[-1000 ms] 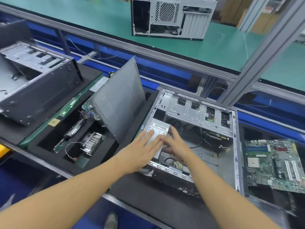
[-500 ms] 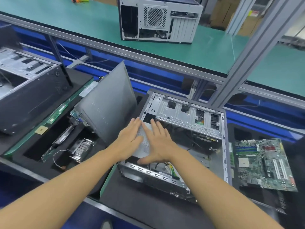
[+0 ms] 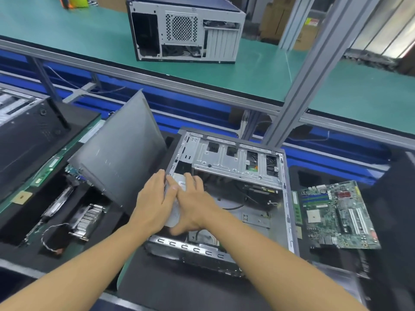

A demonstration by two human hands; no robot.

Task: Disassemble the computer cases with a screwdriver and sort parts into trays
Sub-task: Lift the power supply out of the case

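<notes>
The left hand (image 3: pixel 155 204) was spread wide, fingers straight, pressed against one face of the silver power unit (image 3: pixel 172 217). The right hand (image 3: pixel 195 208) lay equally flat on the other face, its thumb stretched out below. A second earlier the unit had lain label-up under their fingertips. Now it stood tipped on edge between the palms, at the near left corner of the open computer case (image 3: pixel 286 198). By my reading it was coming free and could soon go to a tray. Left of the left hand a grey side panel (image 3: pixel 121 156) leaned, and further left a heat sink (image 3: pixel 88 217) sat in a black foam tray (image 3: pixel 74 252). Right of the right hand, past the case wall, a motherboard (image 3: pixel 334 215) rested on dark foam. Beyond the fingertips ran a green bench (image 3: pixel 258 72) carrying another case (image 3: pixel 186 30), crossed by an aluminium post (image 3: pixel 314 63).
</notes>
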